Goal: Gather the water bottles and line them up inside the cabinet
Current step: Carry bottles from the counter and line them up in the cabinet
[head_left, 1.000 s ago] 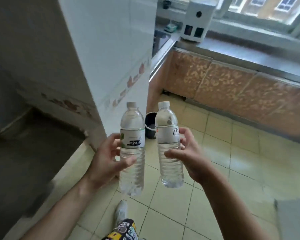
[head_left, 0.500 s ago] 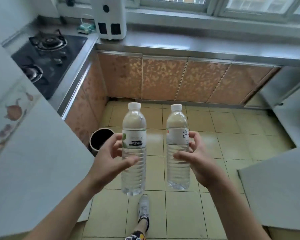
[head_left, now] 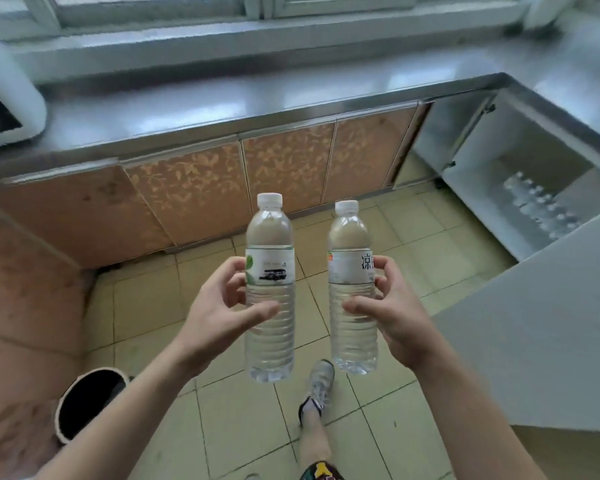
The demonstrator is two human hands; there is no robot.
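Note:
My left hand (head_left: 219, 313) grips a clear water bottle with a green-and-white label (head_left: 270, 292), held upright in front of me. Beside it, my right hand (head_left: 395, 317) grips a second upright water bottle with a white label (head_left: 351, 289). The two bottles stand a little apart and do not touch. At the right, an open cabinet (head_left: 482, 157) under the steel counter shows a row of several water bottles (head_left: 541, 209) standing on its floor, blurred.
An open cabinet door (head_left: 534, 334) juts out at the right, near my right arm. Shut orange-patterned cabinet doors (head_left: 284, 164) run under the steel counter (head_left: 222, 98). A black bin (head_left: 87, 403) stands at the lower left. My foot (head_left: 317, 386) is on the tiled floor.
The view has swung right and moved closer to the counter: the stove has left the frame and the open cabinet with its bottles has come into sight. Both hands keep their bottles.

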